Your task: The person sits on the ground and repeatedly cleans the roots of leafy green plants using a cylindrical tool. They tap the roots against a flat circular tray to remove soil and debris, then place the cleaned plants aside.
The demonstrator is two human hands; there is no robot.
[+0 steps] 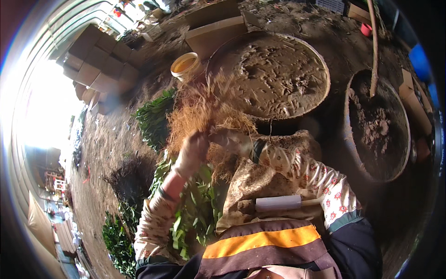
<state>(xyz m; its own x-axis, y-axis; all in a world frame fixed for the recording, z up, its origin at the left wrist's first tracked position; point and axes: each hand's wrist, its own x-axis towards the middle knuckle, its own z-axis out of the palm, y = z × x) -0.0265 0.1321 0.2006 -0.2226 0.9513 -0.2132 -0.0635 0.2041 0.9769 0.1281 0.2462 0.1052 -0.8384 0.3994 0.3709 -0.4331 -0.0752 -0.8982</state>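
My left hand (191, 148) and my right hand (231, 139) meet at the base of a bundle of fibrous brown roots (195, 111), both closed around it. The roots fan out away from me and are blurred. Green leaves (195, 205) hang below the hands, beside my lap. Beyond the roots is a wide round tub of wet mud (278, 76). A roll of white material on a stick (278, 203) lies across my lap over the stained apron.
A small yellowish bucket (185, 66) stands by the tub's left side. Leafy bundles (153, 118) and dark-rooted plants (134, 178) lie at left. An oval tub (378, 129) holding a wooden pole (374, 52) is at right. Cardboard boxes (101, 62) are stacked at upper left.
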